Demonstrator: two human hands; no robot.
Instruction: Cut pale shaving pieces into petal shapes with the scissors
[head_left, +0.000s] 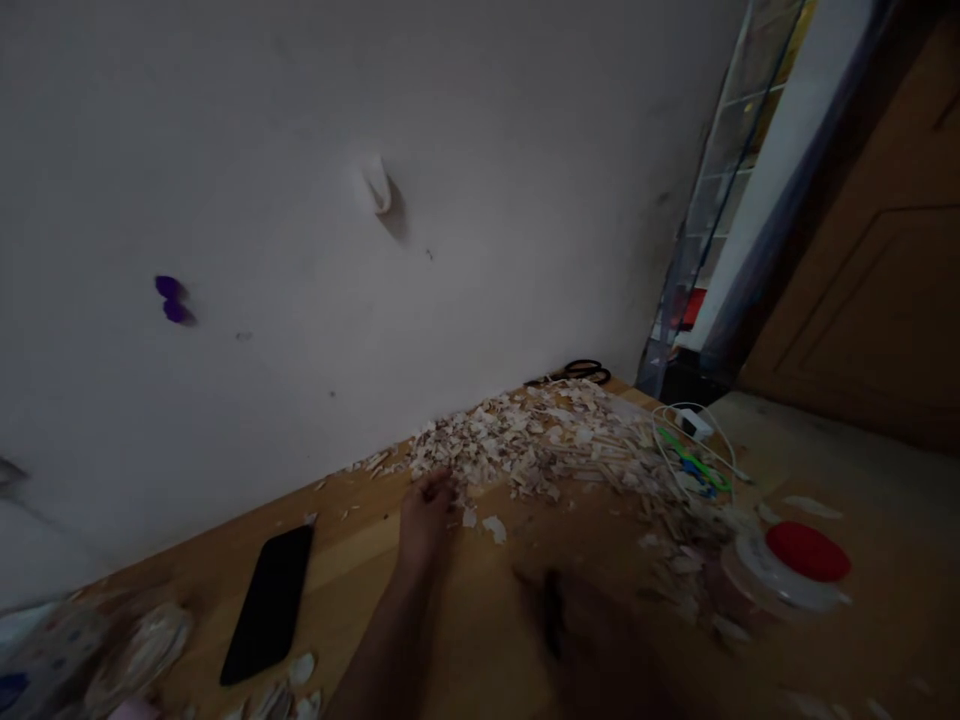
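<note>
A wide heap of pale shreds and chips (487, 440) lies on the wooden table along the wall. At its near left edge is my left hand (426, 515), its fingers curled inward and touching the shreds; what they pinch, if anything, is hidden. Two loose pale flakes (493, 528) lie just right of it. Closer to me and to the right, my right hand (592, 630) is dark and smeared by motion. It seems closed around a small black object (553, 610) whose kind I cannot make out.
A black phone (270, 603) lies at the left, near plastic bags (142, 640). Black-handled scissors (585, 371) rest behind the heap. At the right are a white charger (694, 424) with its cable, a green strip (697, 460) and a container with a red lid (808, 551).
</note>
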